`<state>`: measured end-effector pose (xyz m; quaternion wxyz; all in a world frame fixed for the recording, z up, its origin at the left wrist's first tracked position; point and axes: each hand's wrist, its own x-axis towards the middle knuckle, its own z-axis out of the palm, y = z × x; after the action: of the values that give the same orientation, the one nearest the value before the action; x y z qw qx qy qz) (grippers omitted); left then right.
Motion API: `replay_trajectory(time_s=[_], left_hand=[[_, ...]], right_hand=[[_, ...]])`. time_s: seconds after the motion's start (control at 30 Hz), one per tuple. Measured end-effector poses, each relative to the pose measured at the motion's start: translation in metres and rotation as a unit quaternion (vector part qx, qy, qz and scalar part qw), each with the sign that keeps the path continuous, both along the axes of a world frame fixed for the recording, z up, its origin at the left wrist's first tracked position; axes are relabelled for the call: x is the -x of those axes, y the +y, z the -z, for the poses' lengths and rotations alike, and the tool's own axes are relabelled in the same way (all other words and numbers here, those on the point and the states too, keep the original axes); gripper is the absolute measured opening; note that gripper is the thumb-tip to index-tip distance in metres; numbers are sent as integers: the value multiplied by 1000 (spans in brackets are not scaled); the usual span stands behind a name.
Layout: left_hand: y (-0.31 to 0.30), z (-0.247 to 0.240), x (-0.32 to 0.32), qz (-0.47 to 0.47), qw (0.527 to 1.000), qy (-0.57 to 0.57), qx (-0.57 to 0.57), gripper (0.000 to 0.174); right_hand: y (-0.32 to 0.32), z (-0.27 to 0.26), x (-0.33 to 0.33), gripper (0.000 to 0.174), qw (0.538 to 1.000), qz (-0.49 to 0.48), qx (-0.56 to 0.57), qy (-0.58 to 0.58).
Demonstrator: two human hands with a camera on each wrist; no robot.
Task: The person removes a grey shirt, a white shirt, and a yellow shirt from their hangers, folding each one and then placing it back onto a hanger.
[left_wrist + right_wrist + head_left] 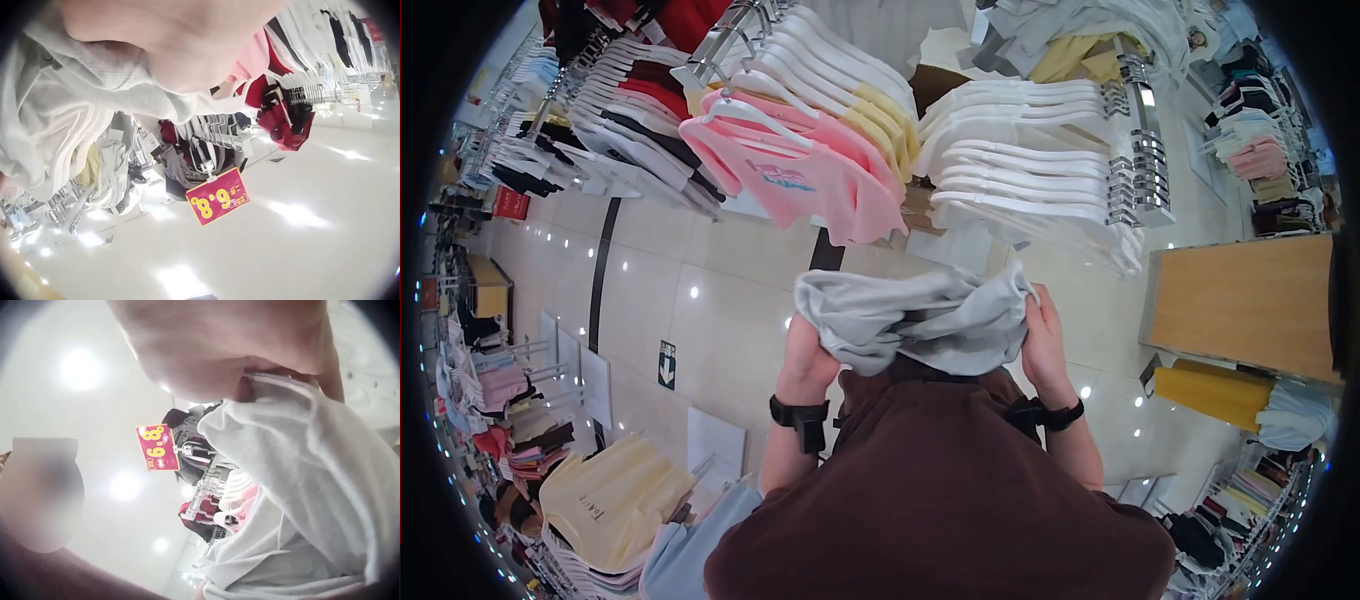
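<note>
A light grey garment point(960, 325), bunched and folded, stretches between my two hands in front of my chest. My left hand point(808, 352) grips its left end, the fingers mostly hidden by the cloth. At the right end, my right hand point(1045, 338) holds the edge between thumb and fingers. The right wrist view shows the grey cloth point(294, 462) hanging in folds from that hand point(231, 344). In the left wrist view, the palm side of my left hand point(181, 37) lies against the fabric point(94, 75).
Ahead stands a rack with a pink top point(785, 165) and white tops point(1020, 150) on hangers. Left of it hang grey and red garments point(650, 110). A wooden panel point(1240, 305) is at the right, a cream shirt point(615, 500) at lower left. A price sign point(217, 195) hangs near the rack.
</note>
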<state>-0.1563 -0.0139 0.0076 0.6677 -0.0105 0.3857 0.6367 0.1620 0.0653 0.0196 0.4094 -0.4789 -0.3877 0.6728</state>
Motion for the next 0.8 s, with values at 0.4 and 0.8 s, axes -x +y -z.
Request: replay_trajectory(time_s=[0.4, 0.8], left_hand=[[-35, 46, 14, -59, 994, -81, 44, 36], [-31, 47, -8, 5, 994, -105, 10, 27]], right_hand=[[-36, 24, -52, 61, 935, -262, 219, -98], [24, -69, -41, 28, 834, -500, 17, -234]])
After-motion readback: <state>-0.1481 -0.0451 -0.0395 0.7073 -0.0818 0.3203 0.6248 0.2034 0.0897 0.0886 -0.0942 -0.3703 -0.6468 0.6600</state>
